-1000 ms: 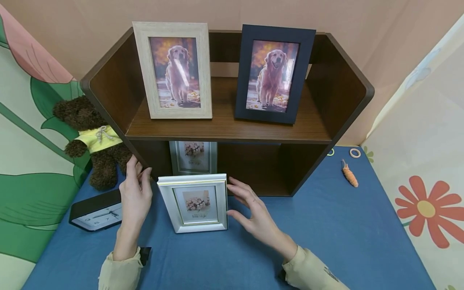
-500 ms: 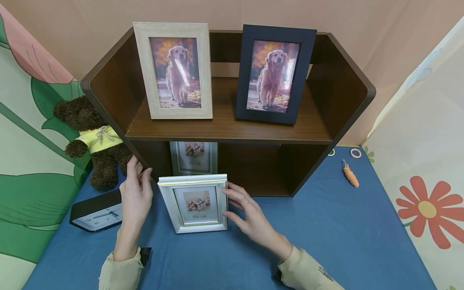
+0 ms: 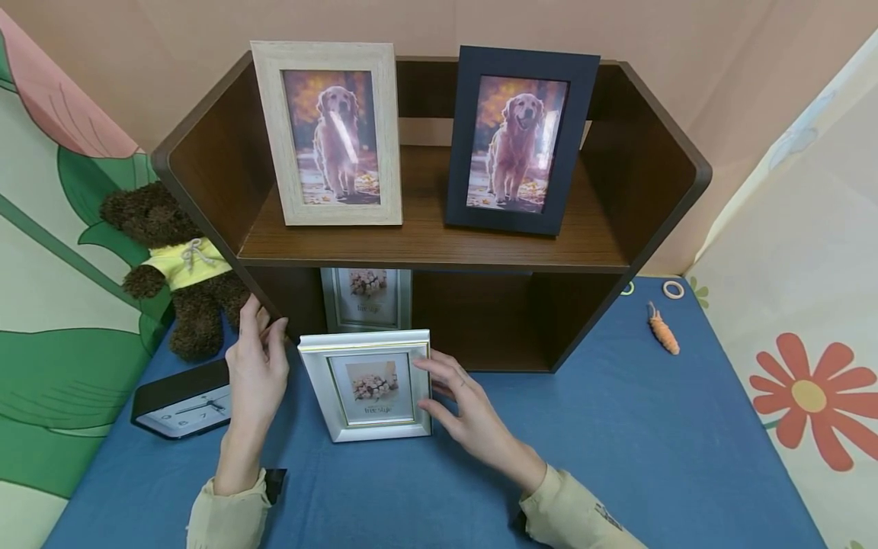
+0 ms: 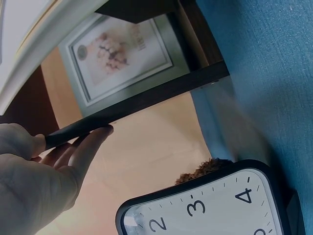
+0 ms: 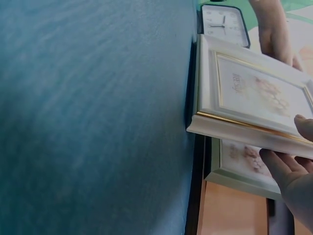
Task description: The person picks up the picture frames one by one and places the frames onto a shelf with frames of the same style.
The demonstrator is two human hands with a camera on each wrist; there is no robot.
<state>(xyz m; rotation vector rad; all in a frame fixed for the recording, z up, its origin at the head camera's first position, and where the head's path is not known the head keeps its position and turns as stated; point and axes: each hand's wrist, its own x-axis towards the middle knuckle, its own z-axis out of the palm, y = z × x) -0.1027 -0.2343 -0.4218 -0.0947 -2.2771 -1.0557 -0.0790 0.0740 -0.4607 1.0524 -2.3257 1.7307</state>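
Observation:
A small silver picture frame [image 3: 366,385] with a flower print stands upright on the blue table [image 3: 617,427] in front of a dark wooden shelf [image 3: 425,244]. My right hand [image 3: 466,404] holds the frame's right edge. In the right wrist view the thumb lies on the front of the silver frame [image 5: 244,93] and the fingers [image 5: 279,169] lie behind it. My left hand [image 3: 257,366] is upright just left of the frame, fingers straight, holding nothing. Its fingertips [image 4: 100,134] are at the shelf's left panel.
A matching silver frame [image 3: 366,297] stands in the shelf's lower left bay. On top stand a cream frame [image 3: 328,133] and a dark blue frame [image 3: 519,141], both with dog photos. A black clock [image 3: 181,400] and a brown teddy [image 3: 174,259] sit left; a small orange toy [image 3: 661,329] lies right.
My right hand has moved left and come onto the silver frame's right edge. The left hand and the frame have stayed where they were.

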